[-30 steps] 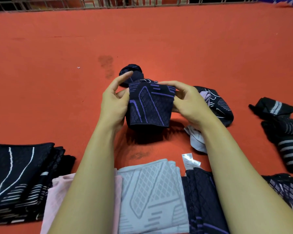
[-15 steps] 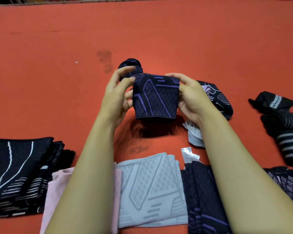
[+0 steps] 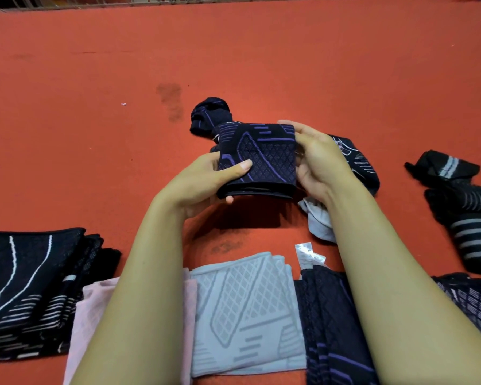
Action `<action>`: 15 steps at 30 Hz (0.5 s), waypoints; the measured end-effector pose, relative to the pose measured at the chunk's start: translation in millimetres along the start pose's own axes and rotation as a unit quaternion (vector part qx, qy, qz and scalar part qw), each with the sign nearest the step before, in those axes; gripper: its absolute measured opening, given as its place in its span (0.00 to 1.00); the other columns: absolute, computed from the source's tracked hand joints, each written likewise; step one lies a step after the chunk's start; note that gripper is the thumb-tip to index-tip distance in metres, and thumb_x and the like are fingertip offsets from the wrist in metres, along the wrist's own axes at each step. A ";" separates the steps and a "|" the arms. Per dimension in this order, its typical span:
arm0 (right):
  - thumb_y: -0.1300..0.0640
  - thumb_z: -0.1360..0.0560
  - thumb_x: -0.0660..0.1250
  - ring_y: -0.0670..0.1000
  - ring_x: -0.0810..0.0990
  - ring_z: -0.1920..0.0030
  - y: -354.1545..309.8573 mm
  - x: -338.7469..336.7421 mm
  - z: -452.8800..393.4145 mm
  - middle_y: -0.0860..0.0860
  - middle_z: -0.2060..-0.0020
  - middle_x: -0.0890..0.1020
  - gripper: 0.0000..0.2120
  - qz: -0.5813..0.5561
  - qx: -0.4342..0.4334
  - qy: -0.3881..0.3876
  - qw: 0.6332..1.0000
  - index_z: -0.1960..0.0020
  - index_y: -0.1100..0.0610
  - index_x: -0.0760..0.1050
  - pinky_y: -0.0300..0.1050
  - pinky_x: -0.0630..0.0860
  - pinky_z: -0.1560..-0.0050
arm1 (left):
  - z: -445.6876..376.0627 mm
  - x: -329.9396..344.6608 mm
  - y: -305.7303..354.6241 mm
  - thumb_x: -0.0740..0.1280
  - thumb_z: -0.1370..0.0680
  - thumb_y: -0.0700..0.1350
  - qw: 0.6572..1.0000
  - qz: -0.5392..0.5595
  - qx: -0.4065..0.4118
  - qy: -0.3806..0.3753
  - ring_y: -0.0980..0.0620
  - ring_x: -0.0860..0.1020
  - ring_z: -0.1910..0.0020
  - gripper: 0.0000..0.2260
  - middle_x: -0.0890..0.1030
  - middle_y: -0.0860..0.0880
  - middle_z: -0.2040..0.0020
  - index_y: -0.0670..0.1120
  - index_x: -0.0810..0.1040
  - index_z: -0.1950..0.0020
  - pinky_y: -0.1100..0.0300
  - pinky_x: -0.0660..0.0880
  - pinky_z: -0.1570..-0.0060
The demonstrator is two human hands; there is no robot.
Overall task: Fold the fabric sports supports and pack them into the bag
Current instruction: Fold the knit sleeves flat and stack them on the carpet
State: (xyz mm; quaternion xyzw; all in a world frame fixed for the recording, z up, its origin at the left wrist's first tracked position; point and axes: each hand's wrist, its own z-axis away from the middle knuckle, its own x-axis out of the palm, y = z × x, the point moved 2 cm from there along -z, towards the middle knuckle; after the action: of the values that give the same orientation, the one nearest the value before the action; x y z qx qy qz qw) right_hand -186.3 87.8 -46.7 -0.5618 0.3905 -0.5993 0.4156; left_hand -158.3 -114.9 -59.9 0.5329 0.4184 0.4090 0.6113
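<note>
A folded navy support with purple lines (image 3: 264, 157) is held flat above the red floor between both hands. My left hand (image 3: 206, 182) grips its near left corner, thumb on top and fingers under it. My right hand (image 3: 317, 162) holds its right edge, fingers curled over the far corner. Behind it lies a crumpled navy and purple support (image 3: 210, 115). Another dark support with white lines (image 3: 358, 162) lies partly hidden behind my right hand. No bag is in view.
Folded stacks lie near me: black with white lines (image 3: 31, 287) at left, pink (image 3: 92, 323), light grey (image 3: 245, 312), and navy-purple (image 3: 328, 329). Unfolded black striped supports (image 3: 467, 212) lie at right. A metal rail (image 3: 150, 1) runs along the far edge.
My left hand dropped from the support's upper left corner to its near left corner, thumb now on top. The folded support now lies flatter and slightly lower.
</note>
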 end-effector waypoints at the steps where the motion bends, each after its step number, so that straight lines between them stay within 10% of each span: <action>1: 0.64 0.18 0.58 0.50 0.82 0.64 -0.4 -1.5 -0.6 0.53 0.56 0.84 0.15 -0.017 0.020 0.006 1.000 0.42 0.57 0.82 0.43 0.81 0.61 | -0.3 0.1 -0.6 0.69 0.17 0.45 1.000 0.002 0.007 -0.004 0.56 0.77 0.64 0.05 0.82 0.51 0.57 0.45 0.80 0.43 0.64 0.72 0.71; 6: 0.42 0.17 0.63 0.52 0.87 0.55 7.2 1.9 6.5 0.51 0.53 0.88 0.17 0.115 0.102 -0.082 0.985 0.43 0.53 0.82 0.48 0.84 0.54 | -2.7 -0.6 -0.7 0.66 0.15 0.41 0.998 0.009 0.046 0.031 0.55 0.80 0.59 0.10 0.82 0.50 0.52 0.43 0.77 0.34 0.63 0.76 0.63; 12: 0.53 0.19 0.71 0.54 0.89 0.55 14.5 3.6 12.5 0.56 0.52 0.88 0.13 0.217 0.053 -0.148 0.963 0.38 0.58 0.79 0.40 0.82 0.63 | -6.7 -8.7 -2.3 0.68 0.16 0.40 0.994 0.028 0.062 0.085 0.48 0.85 0.48 0.11 0.86 0.46 0.43 0.46 0.78 0.34 0.53 0.82 0.49; 15: 0.54 0.20 0.73 0.48 0.87 0.55 10.9 -0.2 2.0 0.49 0.53 0.88 0.11 0.276 -0.104 -0.084 0.952 0.40 0.56 0.81 0.43 0.79 0.59 | -6.0 -0.4 -3.2 0.62 0.13 0.45 0.997 0.030 0.005 0.071 0.51 0.86 0.56 0.08 0.87 0.49 0.48 0.48 0.71 0.34 0.58 0.80 0.58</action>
State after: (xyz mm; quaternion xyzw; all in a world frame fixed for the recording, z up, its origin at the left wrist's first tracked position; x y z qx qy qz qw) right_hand -183.6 84.2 -56.8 -0.5204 0.5542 -0.3684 0.5350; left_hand -163.9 -113.7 -63.5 0.5181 0.4465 0.4622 0.5644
